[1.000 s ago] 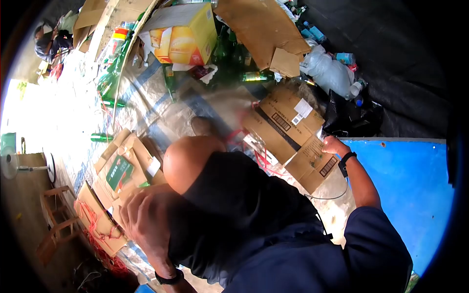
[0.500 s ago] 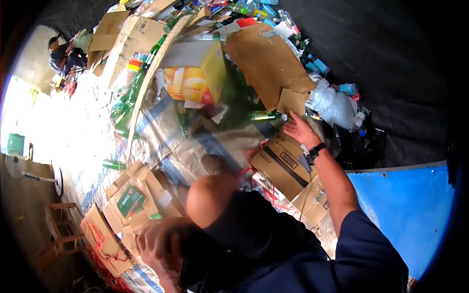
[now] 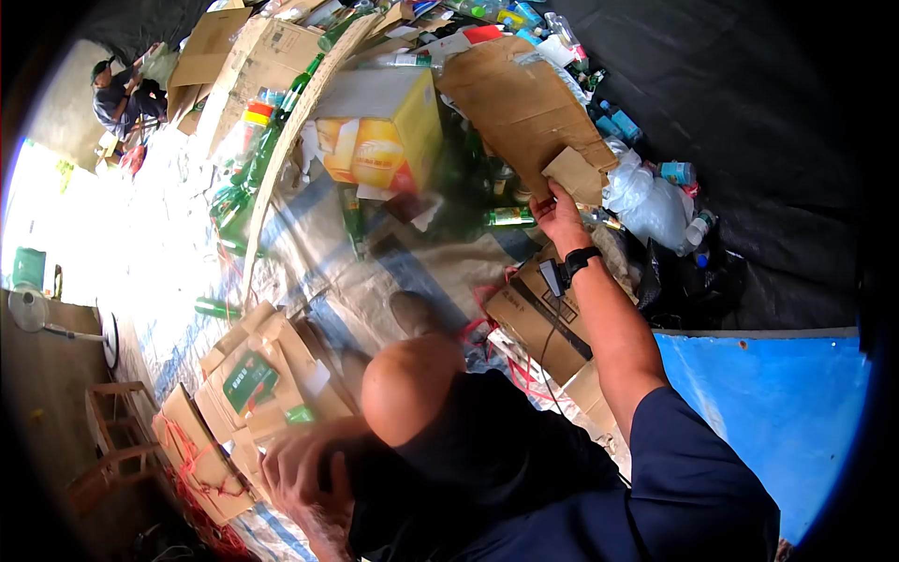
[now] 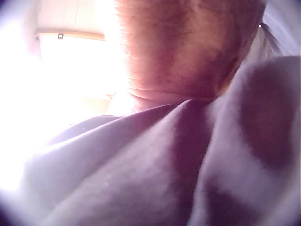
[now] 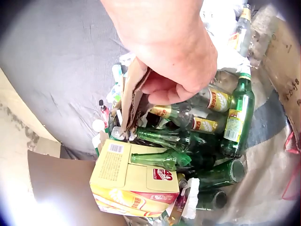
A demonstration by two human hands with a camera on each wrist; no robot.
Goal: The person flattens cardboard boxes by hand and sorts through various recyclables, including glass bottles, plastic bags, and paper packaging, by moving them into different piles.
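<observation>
My right hand [image 3: 559,217] grips the lower edge of a large brown cardboard sheet [image 3: 510,108], beside a smaller cardboard piece [image 3: 579,176]. In the right wrist view, the fingers of my right hand [image 5: 164,52] curl round the sheet's edge [image 5: 133,96], above green bottles [image 5: 241,113] and a yellow box [image 5: 134,181]. My left hand [image 3: 307,478] rests by my left knee with its fingers loosely bent, holding nothing visible. Skin of the left hand [image 4: 183,52] and cloth fill most of the left wrist view; its fingers are hidden there.
Flattened cartons [image 3: 272,375] lie left of my knee, with red string [image 3: 192,464] beside them. Another carton [image 3: 534,314] lies below my right hand. A blue panel [image 3: 763,412] stands at right, a fan [image 3: 30,309] and wooden stool [image 3: 117,436] at left. A person [image 3: 117,98] sits far back.
My right hand has left the printed carton, moved up and forward, and taken hold of the large cardboard sheet. The view has shifted; my left hand stays by the knee.
</observation>
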